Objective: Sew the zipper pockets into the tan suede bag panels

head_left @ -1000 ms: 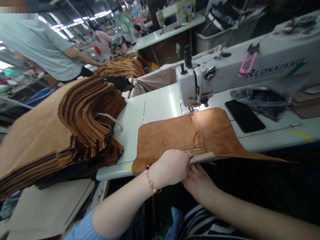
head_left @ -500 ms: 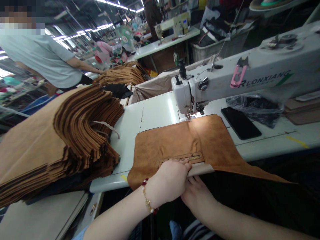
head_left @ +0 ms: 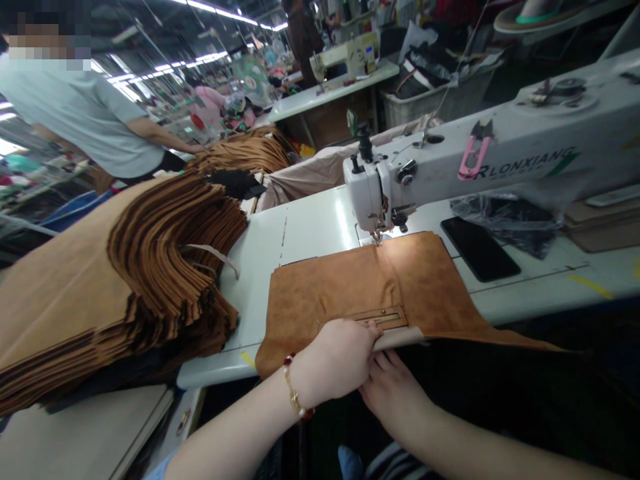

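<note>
A brown leather-look panel [head_left: 330,287] lies on the sewing machine bed, its far edge at the presser foot [head_left: 379,237]. A brass-toned zipper [head_left: 383,319] is set into it near the front edge. My left hand [head_left: 345,360], wearing a beaded bracelet [head_left: 291,387], is closed over that edge and covers the zipper's left end. Beige lining [head_left: 400,338] shows folded along the edge. My right hand [head_left: 393,390] sits just below the left, fingers closed at the underside of the lining; the fingertips are hidden.
Tall stacked brown panels [head_left: 165,247] stand left of the white table [head_left: 260,240]. Right of the work lie a black phone [head_left: 480,248] and a plastic bag [head_left: 520,217]. Pink thread snips [head_left: 475,150] rest on the machine arm [head_left: 530,133]. Another person [head_left: 100,120] stands behind the stack.
My left hand covers slightly more of the zipper's left end. The panel's trailing right corner has lifted a little. Otherwise both hands and the panel hold nearly the same place.
</note>
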`<state>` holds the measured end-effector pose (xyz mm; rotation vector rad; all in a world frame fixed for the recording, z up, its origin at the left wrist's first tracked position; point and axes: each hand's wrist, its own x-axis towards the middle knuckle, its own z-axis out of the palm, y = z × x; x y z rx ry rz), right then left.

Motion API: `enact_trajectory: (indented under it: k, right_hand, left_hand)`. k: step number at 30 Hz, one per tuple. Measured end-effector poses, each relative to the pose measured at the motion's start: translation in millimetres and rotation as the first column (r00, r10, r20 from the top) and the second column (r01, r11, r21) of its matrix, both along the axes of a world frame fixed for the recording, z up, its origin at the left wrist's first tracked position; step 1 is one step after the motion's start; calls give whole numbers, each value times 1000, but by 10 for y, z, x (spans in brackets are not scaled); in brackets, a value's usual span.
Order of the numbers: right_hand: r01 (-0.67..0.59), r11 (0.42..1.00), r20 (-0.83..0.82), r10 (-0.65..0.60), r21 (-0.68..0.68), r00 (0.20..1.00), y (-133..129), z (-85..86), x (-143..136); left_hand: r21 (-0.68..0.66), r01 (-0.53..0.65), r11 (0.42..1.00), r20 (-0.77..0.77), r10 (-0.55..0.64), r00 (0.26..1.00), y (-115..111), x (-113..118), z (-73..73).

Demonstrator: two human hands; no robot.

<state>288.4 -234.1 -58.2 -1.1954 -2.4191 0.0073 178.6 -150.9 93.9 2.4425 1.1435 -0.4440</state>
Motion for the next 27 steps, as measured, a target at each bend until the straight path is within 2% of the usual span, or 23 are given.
enact_trajectory:
  k: [16, 19, 21, 23, 25, 27]
  right_hand:
    - [-26, 1000, -33, 25, -17, 999, 7, -24, 21]
    - [-35, 992, -85, 25, -124, 996, -73, 31, 72]
    - [-75, 957, -152, 32, -280, 988, -148, 104, 169]
    - [-152, 895, -213, 66, -419, 975, -217, 217, 321]
    - [-275, 819, -274, 151, -503, 950, -261, 374, 510]
    - [-444, 704, -386, 255, -555, 887, -271, 574, 706]
  left_hand:
    - [-11, 15, 1000, -13, -15, 1000, 16, -10, 1]
    - [18, 29, 999, 0, -29, 1000, -71, -28, -82]
    - [49, 23, 999, 34, -25, 999, -190, -58, -183]
    - [83, -10, 996, 74, 4, 997, -341, -95, -315]
    - [129, -56, 990, 110, 42, 993, -495, -124, -461]
    - [185, -92, 979, 138, 67, 988, -618, -135, -591]
